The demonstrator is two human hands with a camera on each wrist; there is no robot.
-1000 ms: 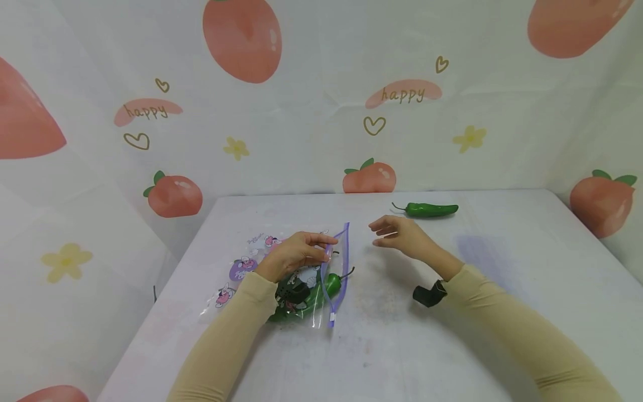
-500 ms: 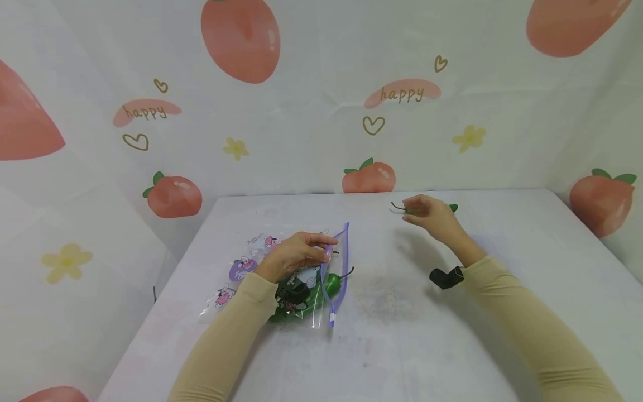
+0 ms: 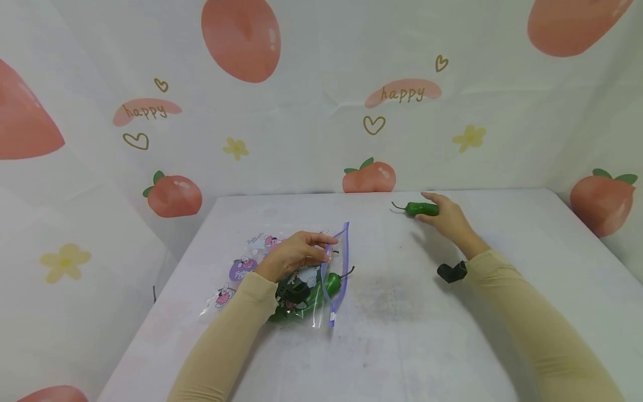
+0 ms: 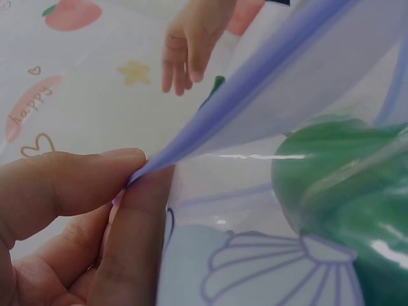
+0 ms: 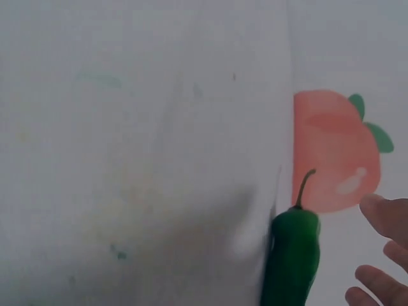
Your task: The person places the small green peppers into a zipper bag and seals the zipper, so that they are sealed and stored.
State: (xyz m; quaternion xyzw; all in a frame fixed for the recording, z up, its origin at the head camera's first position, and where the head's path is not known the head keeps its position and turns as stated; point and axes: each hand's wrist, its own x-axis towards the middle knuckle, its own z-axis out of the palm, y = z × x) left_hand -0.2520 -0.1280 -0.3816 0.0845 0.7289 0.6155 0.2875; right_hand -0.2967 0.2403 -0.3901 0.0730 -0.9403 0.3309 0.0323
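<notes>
My left hand (image 3: pixel 293 255) pinches the purple zip edge of a clear printed zip bag (image 3: pixel 243 269) between thumb and finger. The bag lies on its side with its mouth to the right, held apart. Inside lies a green chili pepper (image 3: pixel 332 285), its stem at the mouth; a second stem shows behind the fingers. At the far side of the table, my right hand (image 3: pixel 449 221) is spread around another green chili pepper (image 3: pixel 421 209). In the right wrist view, the fingertips (image 5: pixel 382 280) stand apart from this pepper (image 5: pixel 294 255). Its tip is hidden by the hand in the head view.
A white table (image 3: pixel 392 346) with faint stains carries everything. Behind it hangs a white cloth (image 3: pixel 311 123) printed with peaches, hearts and flowers. A white slider (image 3: pixel 332 316) sits at the near end of the bag's zip. A black wrist mount (image 3: pixel 452 272) hangs below the right wrist.
My right hand has moved from beside the bag, right and away, to the lone pepper, then farther along it. The left hand and the bag have stayed in place.
</notes>
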